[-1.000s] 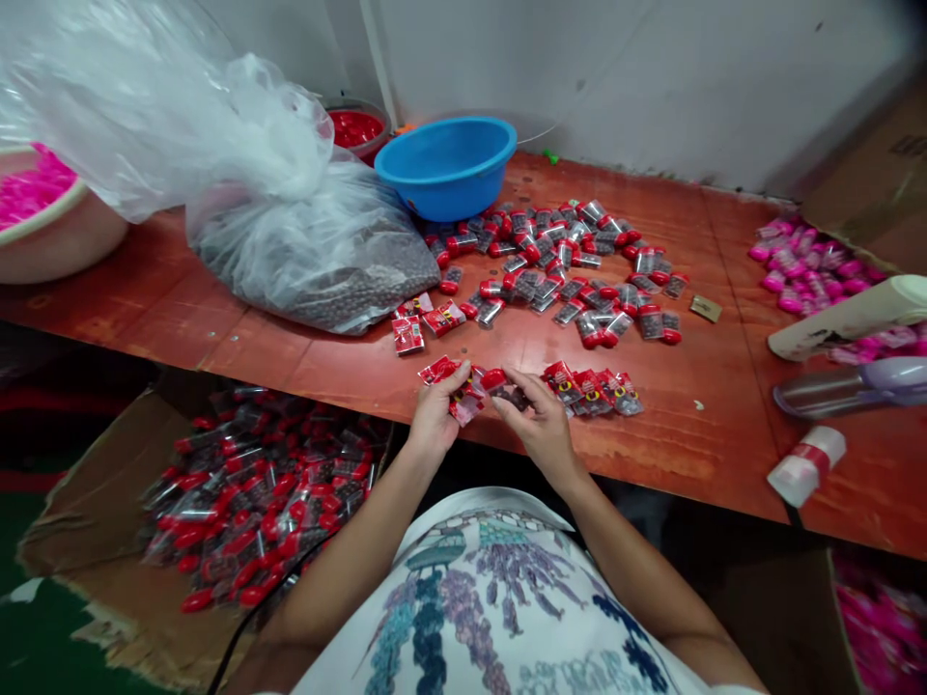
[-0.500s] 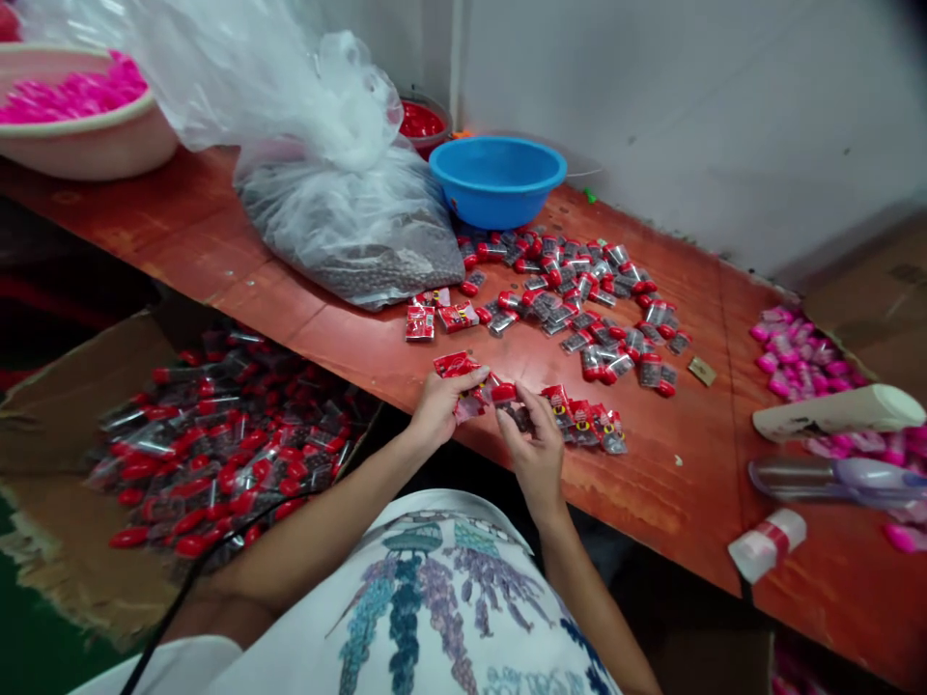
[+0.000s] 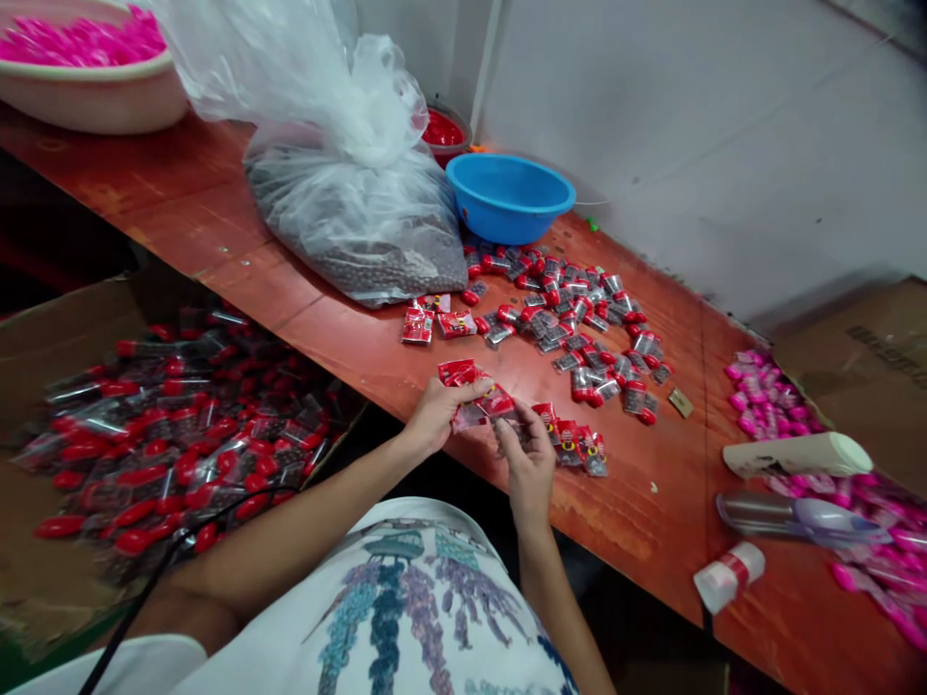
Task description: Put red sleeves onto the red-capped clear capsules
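Red packets (image 3: 456, 373) are pinched in the narrow grip of a person's left hand (image 3: 431, 417) over the near edge of the red-brown surface (image 3: 637, 512), as the right hand (image 3: 531, 463) closes its fingers on a partly hidden, dark-filled piece (image 3: 513, 419) beside them; a blue basin (image 3: 511, 205) stands beyond.

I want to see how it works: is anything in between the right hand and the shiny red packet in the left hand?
No, nothing that I can see. The right hand is right beside the red packet in the left hand.
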The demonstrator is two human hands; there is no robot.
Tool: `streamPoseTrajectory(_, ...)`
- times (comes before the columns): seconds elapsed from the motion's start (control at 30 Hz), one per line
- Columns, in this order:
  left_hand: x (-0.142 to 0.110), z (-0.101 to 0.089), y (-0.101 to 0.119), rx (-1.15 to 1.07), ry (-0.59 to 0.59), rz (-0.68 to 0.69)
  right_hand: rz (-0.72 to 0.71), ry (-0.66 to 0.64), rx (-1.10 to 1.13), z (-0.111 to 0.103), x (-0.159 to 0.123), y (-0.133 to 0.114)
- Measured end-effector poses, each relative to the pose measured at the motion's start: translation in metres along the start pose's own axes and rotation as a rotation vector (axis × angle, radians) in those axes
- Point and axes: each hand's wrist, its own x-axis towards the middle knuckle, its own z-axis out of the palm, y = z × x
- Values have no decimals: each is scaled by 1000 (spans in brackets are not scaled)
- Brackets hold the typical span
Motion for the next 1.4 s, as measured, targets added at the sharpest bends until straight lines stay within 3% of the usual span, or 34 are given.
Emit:
streamPoseTrajectory(0.17, -2, -2, -4, 64, -99, -26, -30, 43, 58, 3, 1, 1)
streamPoseTrajectory(0.47, -8, 4, 2, 65, -130, 45, -52, 2, 45, -3, 2, 0)
streamPoseTrajectory(0.7, -13, 7, 5, 93, -118, 53, -245, 3, -110, -6, 0, -6)
streamPoseTrajectory(0.97, -13, 8, 9, 173, -168, 51, 9, -16, 138, -6, 1, -6)
streamPoseTrajectory(1.13, -19, 13, 8, 173, -133, 39, -97, 43, 72, -8, 1, -4)
streamPoseTrajectory(1.3, -18, 11, 8, 259, -179, -30, -68, 86, 96, -4, -2, 0)
streamPoseTrajectory(1.4, -17, 8, 5, 270, -155, -8, -202, 147, -30, -2, -4, 4)
